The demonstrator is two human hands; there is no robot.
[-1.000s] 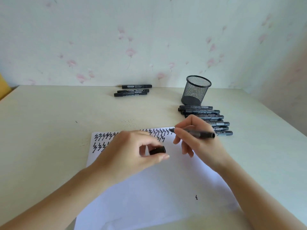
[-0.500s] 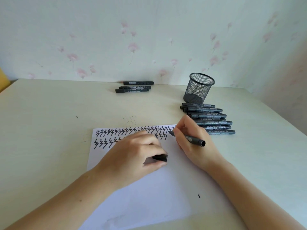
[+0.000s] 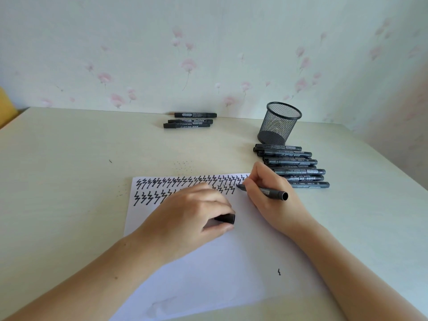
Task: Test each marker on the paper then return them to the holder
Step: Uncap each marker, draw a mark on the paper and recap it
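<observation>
Black marker (image 3: 266,191) gripped in right hand (image 3: 271,193) slants tip-left onto paper (image 3: 208,274); left hand (image 3: 192,218) pinches cap (image 3: 225,218).

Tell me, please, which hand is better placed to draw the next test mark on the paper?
Right. The right hand grips the uncapped marker, tip at the second row's end; the left hand holds only the cap.

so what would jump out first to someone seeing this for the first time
The white paper mid-table, with rows of black zigzag marks along its far edge. Over it, the right hand puts an uncapped marker to the second row while the left hand pinches the cap. Behind, a row of markers lies before an empty-looking mesh holder.
</observation>
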